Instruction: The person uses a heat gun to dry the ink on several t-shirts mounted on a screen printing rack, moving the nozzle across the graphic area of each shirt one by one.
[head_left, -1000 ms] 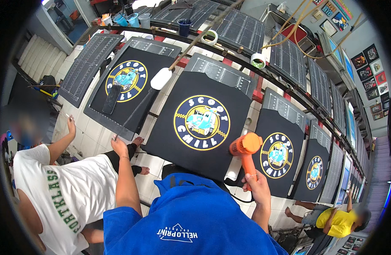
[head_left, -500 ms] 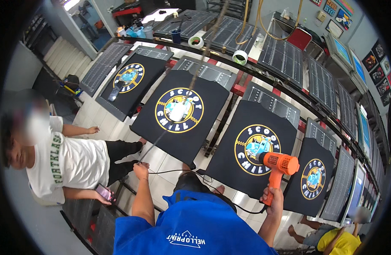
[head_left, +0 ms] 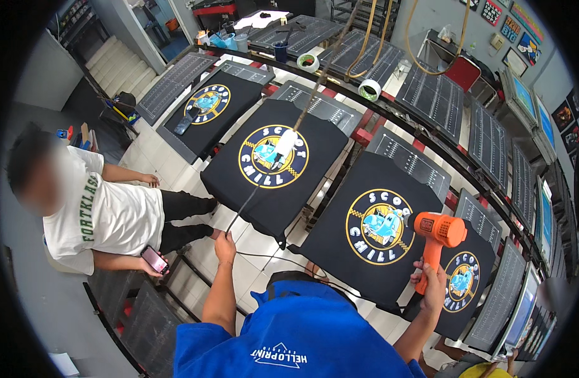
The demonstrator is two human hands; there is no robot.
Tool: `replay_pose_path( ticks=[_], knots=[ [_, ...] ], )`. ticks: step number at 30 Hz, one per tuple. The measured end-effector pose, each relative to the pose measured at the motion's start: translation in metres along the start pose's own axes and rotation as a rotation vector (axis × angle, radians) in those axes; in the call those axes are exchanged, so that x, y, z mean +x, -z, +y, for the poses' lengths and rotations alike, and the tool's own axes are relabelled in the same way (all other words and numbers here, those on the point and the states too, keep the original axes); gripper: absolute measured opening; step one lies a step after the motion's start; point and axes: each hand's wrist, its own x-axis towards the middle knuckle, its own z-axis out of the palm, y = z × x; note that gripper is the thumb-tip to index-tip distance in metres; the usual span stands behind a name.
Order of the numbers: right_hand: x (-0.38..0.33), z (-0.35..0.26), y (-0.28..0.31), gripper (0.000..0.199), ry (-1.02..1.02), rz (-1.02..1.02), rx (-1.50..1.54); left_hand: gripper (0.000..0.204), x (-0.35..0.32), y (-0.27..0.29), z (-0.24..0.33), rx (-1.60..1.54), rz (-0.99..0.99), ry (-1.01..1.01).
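Note:
My right hand [head_left: 431,281] is wrapped round the handle of an orange heat gun [head_left: 443,230], its dark nozzle pointing left. The gun is at the right edge of a black printed shirt [head_left: 327,236] with a round blue scooter print [head_left: 380,225]. Part of another printed shirt [head_left: 428,312] lies behind and below the gun. My left hand [head_left: 226,248] is closed on a black power cord [head_left: 244,206]. This cord runs up to a white socket [head_left: 289,141] hanging from a long line over a third shirt [head_left: 236,183], and also trails right toward the gun.
Grey platens [head_left: 428,97] are mounted along a curved dark rail. Tape rolls [head_left: 369,90] rest on it. A phone [head_left: 187,121] lies on the far-left shirt [head_left: 223,132]. A person in a white shirt [head_left: 119,217] stands at left, holding a phone. Hoses [head_left: 415,53] hang above.
The heat gun in my right hand has moved right, off the round print toward the shirt's edge. My left hand still grips the cord. The view has shifted, and the hanging socket has swung slightly.

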Motion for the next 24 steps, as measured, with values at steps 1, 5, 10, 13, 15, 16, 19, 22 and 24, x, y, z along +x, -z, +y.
replay_pose_path(
  ticks=[1,5,10,13,15,16,19,22,24],
  knots=[
    [0.005,-0.002,-0.001,0.035,0.018,0.004,-0.024,0.032,-0.002,-0.004,0.013,0.021,0.007,0.009],
    [0.017,-0.023,-0.001,0.033,0.014,-0.038,-0.073,0.043,0.007,-0.029,0.018,0.035,-0.047,0.064],
    [0.04,-0.046,-0.018,0.028,0.027,-0.071,-0.104,0.042,0.025,-0.057,-0.021,0.12,-0.257,0.066],
    [0.052,-0.045,-0.031,0.025,0.024,-0.034,-0.067,0.053,0.021,-0.069,0.022,0.0,-0.197,0.099],
    [0.062,-0.039,-0.039,0.025,0.021,-0.052,-0.018,0.055,0.021,-0.069,0.035,-0.118,-0.085,0.081],
    [0.065,-0.036,-0.041,0.025,0.02,-0.056,0.006,0.054,0.02,-0.067,0.046,-0.127,-0.053,0.044],
    [0.067,-0.035,-0.048,0.024,0.005,-0.039,0.007,0.05,0.021,-0.055,0.072,-0.191,0.012,-0.068],
    [0.072,-0.034,-0.052,0.024,0.005,-0.053,-0.002,0.049,0.03,-0.054,0.076,-0.195,0.079,-0.074],
    [0.083,-0.029,-0.053,0.025,0.015,-0.04,-0.037,0.046,0.031,-0.057,0.087,-0.189,0.229,-0.161]
  ],
)
